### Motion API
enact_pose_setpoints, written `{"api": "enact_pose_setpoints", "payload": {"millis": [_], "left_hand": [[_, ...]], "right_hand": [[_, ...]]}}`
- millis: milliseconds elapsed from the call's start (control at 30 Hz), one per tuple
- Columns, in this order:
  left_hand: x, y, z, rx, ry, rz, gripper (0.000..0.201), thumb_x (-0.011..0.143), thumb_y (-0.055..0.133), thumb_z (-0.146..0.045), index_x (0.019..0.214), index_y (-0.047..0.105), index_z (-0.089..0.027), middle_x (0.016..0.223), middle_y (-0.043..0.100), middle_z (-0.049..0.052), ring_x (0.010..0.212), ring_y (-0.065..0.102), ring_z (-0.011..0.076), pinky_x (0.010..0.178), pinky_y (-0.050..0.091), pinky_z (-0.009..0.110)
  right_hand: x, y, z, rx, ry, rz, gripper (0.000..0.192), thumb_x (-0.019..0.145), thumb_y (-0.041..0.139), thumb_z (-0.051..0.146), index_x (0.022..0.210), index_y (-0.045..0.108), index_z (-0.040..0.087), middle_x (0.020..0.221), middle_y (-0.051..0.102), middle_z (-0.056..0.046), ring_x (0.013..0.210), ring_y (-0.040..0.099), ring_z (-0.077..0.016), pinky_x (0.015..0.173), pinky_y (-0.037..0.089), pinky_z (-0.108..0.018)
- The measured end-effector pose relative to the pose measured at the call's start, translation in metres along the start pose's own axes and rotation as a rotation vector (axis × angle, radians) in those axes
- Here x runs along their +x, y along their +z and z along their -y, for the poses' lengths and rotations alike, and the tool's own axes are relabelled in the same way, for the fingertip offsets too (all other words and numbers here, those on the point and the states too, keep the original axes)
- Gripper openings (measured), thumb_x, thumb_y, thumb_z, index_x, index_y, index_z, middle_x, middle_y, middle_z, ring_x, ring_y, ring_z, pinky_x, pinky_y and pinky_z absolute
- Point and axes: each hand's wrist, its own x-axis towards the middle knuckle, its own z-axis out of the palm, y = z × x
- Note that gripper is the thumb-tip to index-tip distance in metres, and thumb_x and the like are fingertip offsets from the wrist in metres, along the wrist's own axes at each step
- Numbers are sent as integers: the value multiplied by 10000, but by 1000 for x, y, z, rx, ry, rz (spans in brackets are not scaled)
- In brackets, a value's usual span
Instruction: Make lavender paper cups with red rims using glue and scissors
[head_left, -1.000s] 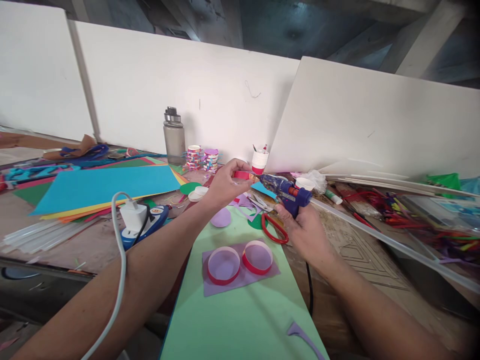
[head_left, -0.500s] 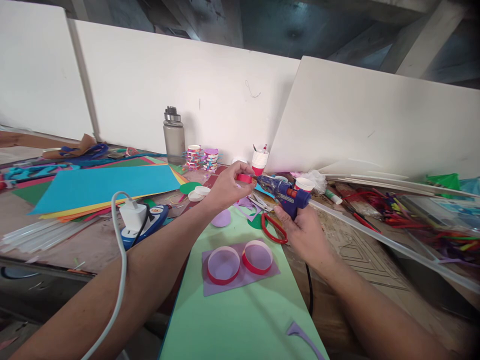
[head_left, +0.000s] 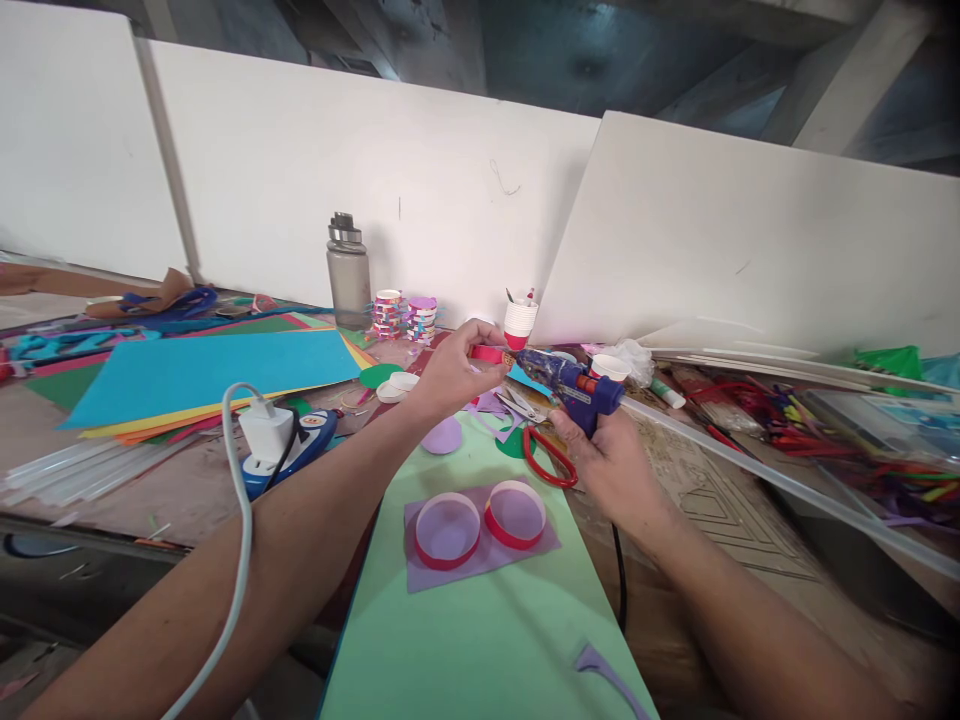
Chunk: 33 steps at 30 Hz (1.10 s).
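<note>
Between the fingers of my left hand (head_left: 459, 368) is a red paper ring (head_left: 487, 354), held up above the far end of the green sheet. My right hand (head_left: 611, 455) is wrapped round the handle of a blue glue gun (head_left: 570, 385), with a long clear glue stick (head_left: 750, 462) running out of its back. The gun's nozzle is at the ring's right side; whether it touches cannot be made out. Below lie two red-and-white rings (head_left: 448, 530) on a purple paper piece (head_left: 442, 580). Red-handled scissors (head_left: 551, 458) lie just left of my right hand.
A green sheet (head_left: 480, 640) covers the middle. Coloured paper (head_left: 210, 370), a power strip (head_left: 319, 435) and its white cable (head_left: 244, 560) are on the left. A bottle (head_left: 349, 275) and stacked paper cups (head_left: 520, 322) stand behind. Clutter covers the right side.
The glue gun and my right hand have shifted very slightly to the right, and the glue stick has swung a little. My left hand still holds the ring in nearly the same place.
</note>
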Motion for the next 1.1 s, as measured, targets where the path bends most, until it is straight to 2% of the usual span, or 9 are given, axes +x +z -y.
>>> {"api": "enact_pose_setpoints", "payload": {"millis": [100,300,567,767,933,1033,1100], "left_hand": [[1,-1,0,-57,-5,-7,306,725,746,-291,965,589,-185,1047,698,70,989,670,197,829,542,300],[2,-2,-1,-110,-41,-22,360,697,806,-316,965,605,-186,1083,689,76,980,680,198,812,550,296],[1,-3,-10,-206,-101,-35,347,687,800,-287,959,610,-182,1059,690,74,958,679,196,793,546,298],[2,-2,-5,-323,-163,-85,352,674,811,-284,948,616,-184,949,686,30,804,635,140,692,499,256],[5,0,5,-436,-209,-133,356,667,841,-322,919,624,-195,868,689,8,797,644,144,728,516,274],[6,0,5,-491,-242,-148,356,652,851,-332,887,622,-194,860,691,10,795,651,143,734,526,281],[5,-1,3,-524,-273,-160,365,644,853,-342,878,614,-198,854,683,8,777,647,143,687,523,276]], "right_hand": [[1,-1,1,-1,-18,-16,411,968,537,490,1239,665,209,1256,742,-132,1197,663,-343,1008,505,-482],[0,-2,1,-43,13,-32,355,967,530,496,1086,684,199,1047,779,-117,990,710,-322,879,538,-444],[1,-2,0,-35,23,-49,329,957,550,495,1045,675,204,1033,775,-116,970,700,-326,865,533,-452],[1,-3,0,-8,8,-69,322,946,569,472,1089,675,204,1091,766,-114,1040,688,-328,913,525,-462],[4,-2,-8,151,111,-42,304,919,605,515,972,647,219,839,722,-51,808,664,-260,778,542,-417],[9,-3,-10,366,265,-26,354,839,685,577,891,591,240,722,644,-6,643,586,-203,596,504,-350],[16,-5,-10,544,352,-16,396,764,738,590,853,555,250,714,625,7,582,538,-171,508,463,-315]]}}
